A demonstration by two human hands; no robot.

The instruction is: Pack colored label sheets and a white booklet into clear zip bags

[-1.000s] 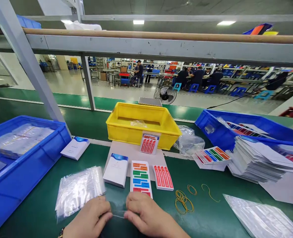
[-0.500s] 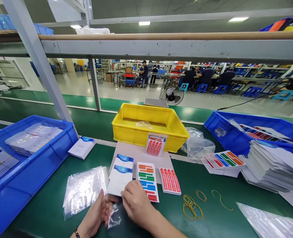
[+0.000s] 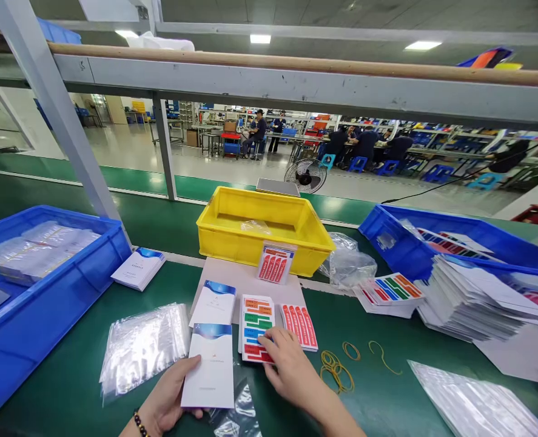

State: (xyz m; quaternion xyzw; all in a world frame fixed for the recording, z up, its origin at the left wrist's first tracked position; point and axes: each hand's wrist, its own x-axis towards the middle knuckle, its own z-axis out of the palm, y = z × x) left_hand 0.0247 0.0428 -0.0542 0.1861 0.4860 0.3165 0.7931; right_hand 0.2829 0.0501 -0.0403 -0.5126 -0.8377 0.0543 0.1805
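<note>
My left hand [image 3: 171, 394] grips a white booklet [image 3: 208, 370] with a blue top band, thumb on its left edge. Below that booklet lies a small clear bag [image 3: 239, 413], partly hidden. The fingers of my right hand [image 3: 287, 364], slightly apart, touch the lower edge of a stack of multicoloured label cards [image 3: 257, 321]. Behind the held booklet is a pile of similar booklets [image 3: 214, 303]. Red label cards [image 3: 299, 326] lie right of the multicoloured stack. Flat clear bags [image 3: 145, 346] are spread left of the booklets.
A yellow bin [image 3: 264, 233] stands behind the cards, with a bagged card set [image 3: 275, 264] against its front. Blue bins [image 3: 54, 273] stand left and right. Rubber bands [image 3: 336, 369], paper stacks [image 3: 473, 303] and more clear bags [image 3: 478, 400] lie to the right.
My left hand now holds a booklet off the pile, nearer to me. My right hand has moved from the booklets to the multicoloured cards. The view has shifted slightly.
</note>
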